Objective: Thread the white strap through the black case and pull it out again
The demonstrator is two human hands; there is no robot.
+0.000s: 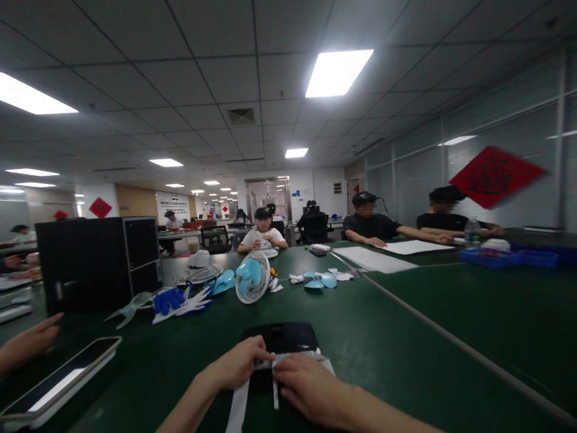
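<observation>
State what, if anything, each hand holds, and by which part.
The left hand seems to pinch the white material by an edge, over the black object. The right hand lies on that material; its grip cannot be told.

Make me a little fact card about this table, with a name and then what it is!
Left hand: fingertips at white strips
Right hand: resting over the strips and a flat black object
Table: dark green
Left side: phone, another person's hand, big black box
Beyond the hands: blue and white gloves, white fan cage with blue blades, loose blue fan blades
Far right: clear bottle, blue tray
Black object's name: can't tell
</observation>
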